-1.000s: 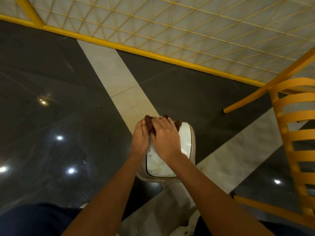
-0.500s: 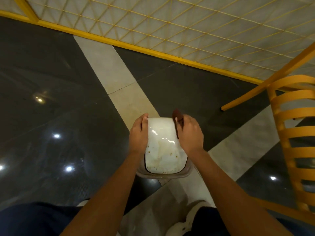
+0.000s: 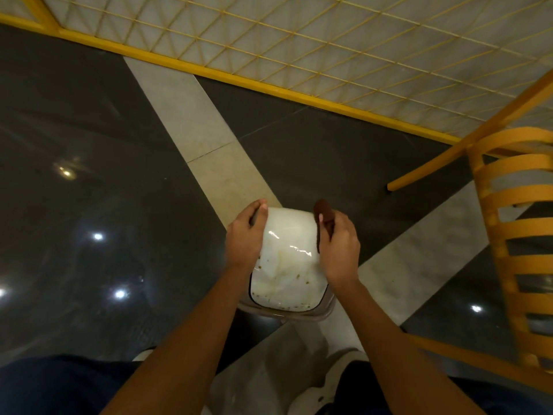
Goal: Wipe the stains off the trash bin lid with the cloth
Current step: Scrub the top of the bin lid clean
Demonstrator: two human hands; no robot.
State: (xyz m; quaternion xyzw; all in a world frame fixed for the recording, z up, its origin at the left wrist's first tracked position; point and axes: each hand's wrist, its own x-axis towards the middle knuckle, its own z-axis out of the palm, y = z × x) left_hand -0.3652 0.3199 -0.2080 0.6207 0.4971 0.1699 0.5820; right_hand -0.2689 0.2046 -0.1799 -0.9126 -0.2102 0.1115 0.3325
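Observation:
A white trash bin lid [image 3: 287,262] sits on a small bin on the floor below me, with brown specks and smears along its near and left edges. My left hand [image 3: 245,238] grips the lid's left edge, thumb on top. My right hand [image 3: 339,245] is at the lid's right edge, closed on a dark brown cloth [image 3: 324,215] that sticks out past the fingers at the far right corner. The cloth lies along the edge, off the lid's middle.
A yellow slatted chair [image 3: 514,235] stands close on the right, one leg [image 3: 466,151] angled toward the bin. A yellow-framed mesh panel [image 3: 299,40] runs along the far side. Glossy dark floor [image 3: 89,205] with a pale tile strip [image 3: 209,151] surrounds the bin. My shoes [image 3: 338,372] are just below it.
My right hand slid the cloth from the lid's far left area over to the right edge, uncovering the lid's top. My left hand stayed on the left edge.

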